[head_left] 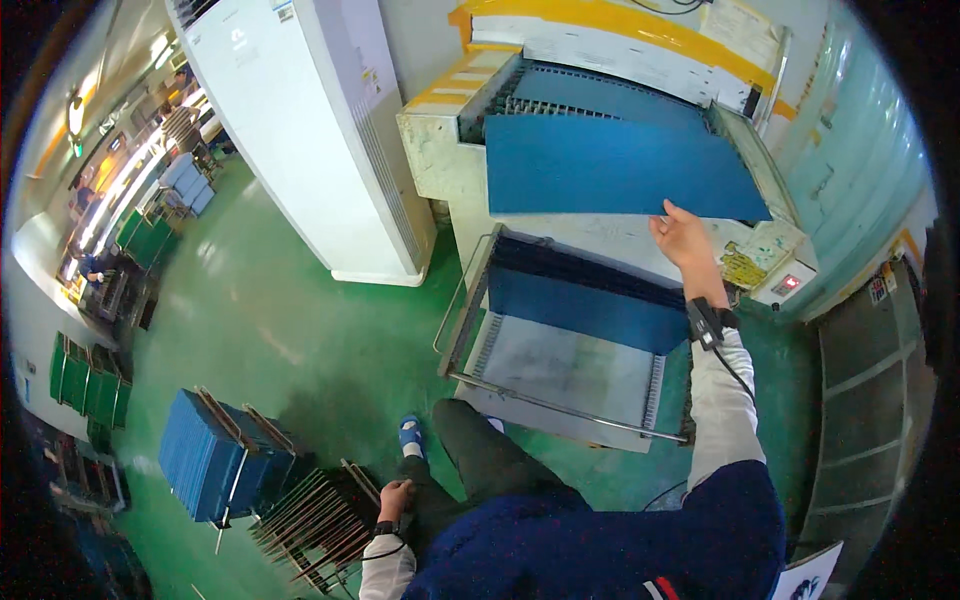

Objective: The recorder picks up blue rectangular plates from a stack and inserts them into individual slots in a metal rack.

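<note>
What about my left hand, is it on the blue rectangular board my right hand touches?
No, the left hand is by the dark trousers, away from that board.

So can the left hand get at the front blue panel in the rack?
Probably yes, with a forward reach: most of the blue panel stands uncovered, though the left hand sits back from the rack.

panel (610, 165): blue | floor (260, 300): green | tape (610, 15): yellow | cabinet (285, 120): white

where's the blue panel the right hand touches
The blue panel is upper right of centre in the head view, at the cream machine, above the metal rack, the right hand at its near edge.
</note>
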`<control>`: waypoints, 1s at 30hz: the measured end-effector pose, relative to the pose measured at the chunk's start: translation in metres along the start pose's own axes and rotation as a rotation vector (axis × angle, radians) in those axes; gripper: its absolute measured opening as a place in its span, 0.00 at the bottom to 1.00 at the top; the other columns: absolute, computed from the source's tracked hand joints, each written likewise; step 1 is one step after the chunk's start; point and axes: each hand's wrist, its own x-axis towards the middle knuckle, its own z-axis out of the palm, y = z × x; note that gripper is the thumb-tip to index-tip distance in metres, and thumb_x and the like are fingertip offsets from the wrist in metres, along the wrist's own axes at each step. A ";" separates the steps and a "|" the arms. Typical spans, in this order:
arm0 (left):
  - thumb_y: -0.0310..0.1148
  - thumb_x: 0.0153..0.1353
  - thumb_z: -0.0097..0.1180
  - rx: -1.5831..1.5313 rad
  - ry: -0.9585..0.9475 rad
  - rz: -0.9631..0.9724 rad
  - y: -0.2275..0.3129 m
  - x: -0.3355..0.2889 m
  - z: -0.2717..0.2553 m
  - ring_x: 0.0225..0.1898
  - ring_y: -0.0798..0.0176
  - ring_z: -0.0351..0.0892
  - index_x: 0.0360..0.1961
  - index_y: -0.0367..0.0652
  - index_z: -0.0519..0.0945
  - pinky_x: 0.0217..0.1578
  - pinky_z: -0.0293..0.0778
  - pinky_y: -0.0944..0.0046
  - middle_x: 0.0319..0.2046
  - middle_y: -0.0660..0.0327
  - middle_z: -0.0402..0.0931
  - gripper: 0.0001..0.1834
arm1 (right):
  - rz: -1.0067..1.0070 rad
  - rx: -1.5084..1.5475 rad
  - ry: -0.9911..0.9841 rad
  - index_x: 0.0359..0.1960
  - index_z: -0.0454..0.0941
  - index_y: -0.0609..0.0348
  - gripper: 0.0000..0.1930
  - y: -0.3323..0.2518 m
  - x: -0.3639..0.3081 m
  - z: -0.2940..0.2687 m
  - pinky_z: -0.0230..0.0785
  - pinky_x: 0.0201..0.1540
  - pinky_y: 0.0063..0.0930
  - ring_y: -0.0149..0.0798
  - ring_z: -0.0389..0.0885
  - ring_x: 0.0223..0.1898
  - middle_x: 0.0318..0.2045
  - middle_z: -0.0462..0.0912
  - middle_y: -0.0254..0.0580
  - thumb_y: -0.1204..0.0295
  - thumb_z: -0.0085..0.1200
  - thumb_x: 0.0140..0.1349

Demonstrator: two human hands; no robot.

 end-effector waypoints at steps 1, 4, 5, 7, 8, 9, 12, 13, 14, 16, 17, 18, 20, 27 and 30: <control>0.35 0.56 0.58 0.009 0.010 0.008 0.001 -0.001 0.000 0.22 0.68 0.76 0.35 0.35 0.78 0.21 0.69 0.71 0.24 0.61 0.78 0.12 | -0.007 0.035 -0.028 0.39 0.68 0.60 0.13 0.003 0.011 -0.001 0.69 0.45 0.38 0.45 0.73 0.39 0.38 0.74 0.42 0.73 0.58 0.55; 0.36 0.56 0.58 0.184 0.023 0.077 0.010 -0.009 0.001 0.21 0.68 0.75 0.33 0.35 0.79 0.21 0.69 0.70 0.23 0.61 0.78 0.13 | -0.049 0.060 0.089 0.40 0.68 0.61 0.13 0.020 0.034 0.008 0.71 0.44 0.36 0.46 0.74 0.41 0.40 0.75 0.45 0.71 0.56 0.56; 0.37 0.56 0.58 0.336 0.023 0.136 0.016 -0.011 0.004 0.20 0.68 0.74 0.32 0.36 0.79 0.21 0.69 0.69 0.23 0.61 0.78 0.13 | -0.062 0.062 0.095 0.40 0.68 0.61 0.13 0.019 0.041 0.007 0.71 0.44 0.36 0.46 0.74 0.41 0.40 0.75 0.45 0.71 0.56 0.56; 0.37 0.55 0.58 0.282 0.027 0.120 0.021 -0.014 0.008 0.20 0.68 0.74 0.32 0.36 0.79 0.21 0.69 0.69 0.23 0.61 0.78 0.13 | -0.083 0.042 0.053 0.41 0.67 0.62 0.13 0.019 0.055 0.009 0.71 0.44 0.33 0.44 0.75 0.42 0.42 0.76 0.47 0.70 0.54 0.59; 0.38 0.55 0.59 0.223 0.037 0.091 0.020 -0.016 0.008 0.20 0.68 0.74 0.32 0.37 0.80 0.21 0.69 0.68 0.24 0.61 0.78 0.13 | -0.083 0.048 0.059 0.41 0.67 0.62 0.13 0.020 0.055 0.016 0.71 0.44 0.33 0.44 0.75 0.42 0.42 0.76 0.47 0.70 0.54 0.59; 0.38 0.55 0.59 0.164 0.047 0.062 0.020 -0.017 0.008 0.20 0.68 0.74 0.33 0.37 0.80 0.21 0.69 0.68 0.24 0.61 0.79 0.13 | -0.015 0.014 0.075 0.40 0.68 0.62 0.13 0.019 0.055 0.023 0.72 0.42 0.32 0.43 0.76 0.40 0.40 0.77 0.46 0.68 0.54 0.60; 0.39 0.55 0.59 0.192 0.072 0.058 -0.002 0.000 0.000 0.18 0.67 0.74 0.34 0.37 0.80 0.20 0.69 0.68 0.24 0.61 0.79 0.14 | 0.151 -0.061 0.080 0.38 0.70 0.62 0.13 0.021 0.066 0.030 0.72 0.37 0.30 0.39 0.78 0.36 0.36 0.79 0.45 0.64 0.52 0.61; 0.39 0.55 0.59 0.114 0.045 0.016 -0.003 0.005 0.001 0.18 0.67 0.73 0.34 0.37 0.80 0.19 0.69 0.68 0.24 0.60 0.79 0.15 | 0.243 -0.112 0.084 0.37 0.72 0.62 0.14 0.020 0.068 0.028 0.73 0.34 0.29 0.37 0.78 0.34 0.34 0.80 0.44 0.61 0.51 0.62; 0.39 0.55 0.59 0.120 0.039 0.017 -0.005 0.009 0.000 0.18 0.67 0.73 0.34 0.37 0.80 0.19 0.69 0.68 0.24 0.60 0.79 0.15 | 0.239 -0.111 0.090 0.37 0.72 0.62 0.14 0.019 0.070 0.026 0.73 0.34 0.29 0.37 0.78 0.34 0.34 0.80 0.44 0.61 0.51 0.62; 0.40 0.55 0.59 0.158 0.005 0.043 -0.006 0.012 -0.001 0.18 0.67 0.74 0.35 0.37 0.80 0.19 0.69 0.70 0.24 0.60 0.79 0.15 | 0.240 -0.154 0.158 0.37 0.74 0.61 0.17 0.021 0.074 0.024 0.69 0.31 0.27 0.34 0.77 0.32 0.33 0.80 0.39 0.58 0.51 0.62; 0.40 0.55 0.59 0.167 -0.003 0.043 0.000 0.010 0.003 0.18 0.67 0.74 0.35 0.37 0.80 0.19 0.69 0.70 0.24 0.60 0.79 0.15 | 0.236 -0.152 0.169 0.37 0.74 0.61 0.17 0.018 0.075 0.020 0.69 0.31 0.27 0.34 0.77 0.32 0.33 0.80 0.39 0.58 0.51 0.62; 0.40 0.56 0.58 0.176 -0.007 0.013 0.006 0.009 0.008 0.18 0.68 0.75 0.34 0.37 0.80 0.19 0.69 0.70 0.23 0.60 0.79 0.15 | 0.191 -0.124 0.158 0.38 0.74 0.62 0.17 0.014 0.076 0.016 0.69 0.31 0.27 0.33 0.78 0.32 0.34 0.80 0.39 0.58 0.51 0.62; 0.39 0.57 0.58 0.174 0.013 -0.017 0.003 0.007 0.002 0.18 0.68 0.75 0.34 0.37 0.81 0.19 0.69 0.71 0.23 0.60 0.79 0.15 | 0.160 -0.091 0.126 0.38 0.74 0.62 0.17 0.018 0.075 0.031 0.69 0.31 0.26 0.33 0.78 0.32 0.34 0.80 0.38 0.58 0.50 0.62; 0.36 0.57 0.58 0.191 0.009 0.009 -0.002 0.010 0.002 0.18 0.67 0.74 0.35 0.37 0.79 0.18 0.69 0.68 0.22 0.58 0.79 0.13 | 0.099 -0.111 0.184 0.37 0.76 0.61 0.16 0.025 0.072 0.039 0.69 0.29 0.26 0.33 0.78 0.28 0.32 0.82 0.40 0.59 0.47 0.64; 0.36 0.56 0.59 0.139 0.009 -0.031 0.024 -0.012 0.014 0.17 0.66 0.74 0.32 0.36 0.78 0.18 0.68 0.67 0.21 0.58 0.78 0.12 | -0.042 -0.340 0.216 0.34 0.77 0.62 0.16 0.021 0.067 0.042 0.69 0.26 0.26 0.34 0.79 0.25 0.29 0.83 0.41 0.59 0.47 0.63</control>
